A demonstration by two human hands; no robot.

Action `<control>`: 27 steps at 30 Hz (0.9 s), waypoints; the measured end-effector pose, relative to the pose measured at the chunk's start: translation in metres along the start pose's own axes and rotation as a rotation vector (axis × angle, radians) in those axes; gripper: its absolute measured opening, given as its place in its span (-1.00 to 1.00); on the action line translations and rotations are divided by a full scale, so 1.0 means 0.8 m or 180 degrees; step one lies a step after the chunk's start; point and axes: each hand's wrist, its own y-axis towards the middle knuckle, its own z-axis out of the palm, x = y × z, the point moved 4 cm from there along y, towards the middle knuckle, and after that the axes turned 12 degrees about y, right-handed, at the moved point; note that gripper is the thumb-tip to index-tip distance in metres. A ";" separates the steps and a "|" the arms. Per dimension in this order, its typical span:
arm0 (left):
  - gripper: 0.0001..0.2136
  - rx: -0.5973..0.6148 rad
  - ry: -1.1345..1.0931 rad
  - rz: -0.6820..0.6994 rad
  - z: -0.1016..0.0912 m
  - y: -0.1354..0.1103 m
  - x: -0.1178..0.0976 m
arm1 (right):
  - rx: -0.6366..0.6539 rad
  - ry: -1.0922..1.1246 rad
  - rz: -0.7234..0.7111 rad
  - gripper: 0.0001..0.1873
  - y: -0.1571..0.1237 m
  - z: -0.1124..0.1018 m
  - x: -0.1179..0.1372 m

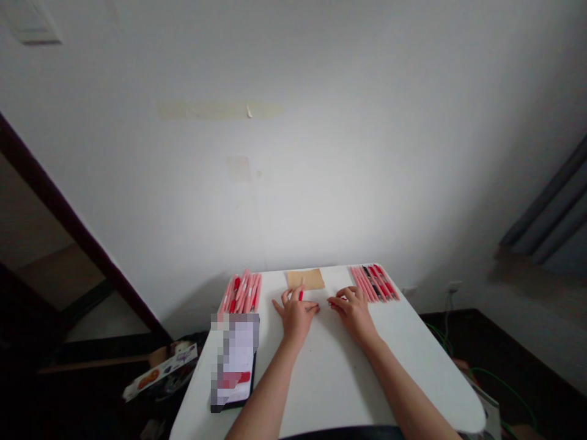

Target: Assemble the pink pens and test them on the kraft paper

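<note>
Over the middle of the white table point(321, 379), my left hand point(296, 315) is closed around a slim red pen point(301, 295), whose upper part stands out between the fingers. Its thumb and a fingertip meet at a small dark spot too small to name. A short gap to the right, my right hand point(355, 310) pinches a small red piece point(337, 301), mostly hidden by the fingers. Pink and red pens point(247, 293) lie in a loose pile at the back left. More pink, red and black pens point(375, 283) lie side by side at the back right.
A brown paper piece point(314, 279) lies at the table's back edge, beyond my hands. A phone point(238, 354), partly blurred out, lies at the left. The wall point(321, 183) rises behind the table. Boxes and clutter point(160, 373) are on the floor at left.
</note>
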 end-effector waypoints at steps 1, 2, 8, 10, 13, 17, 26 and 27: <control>-0.93 0.0010 -0.0007 -0.0004 0.000 0.000 0.000 | -0.0003 0.0016 -0.0008 -0.77 0.000 0.000 0.000; -0.92 0.0023 -0.0010 -0.0007 0.000 0.000 0.000 | -0.0005 0.0031 -0.0012 -0.77 0.000 0.001 -0.001; -0.92 -0.0012 -0.0021 0.0019 -0.003 -0.001 -0.002 | 0.0046 0.0076 0.0034 -0.76 0.000 0.001 -0.002; -0.92 -0.0004 -0.0034 0.0015 -0.003 -0.002 -0.002 | 0.0064 0.0061 0.0079 -0.75 -0.001 0.001 -0.002; -0.90 0.0000 -0.0050 0.0004 -0.003 -0.002 -0.001 | 0.0092 0.0039 0.0141 -0.76 -0.001 0.001 -0.002; -0.89 0.0023 -0.0083 0.0004 -0.002 -0.002 0.000 | 0.0054 0.0060 0.0215 -0.79 -0.001 0.001 -0.006; -0.91 -0.0032 -0.0140 -0.0009 -0.007 -0.002 -0.001 | -0.0254 0.0174 0.0327 -0.80 -0.003 0.000 -0.017; -0.90 -0.0055 -0.0143 -0.0027 -0.008 -0.002 -0.001 | -0.0276 0.0160 0.0344 -0.80 -0.003 -0.001 -0.018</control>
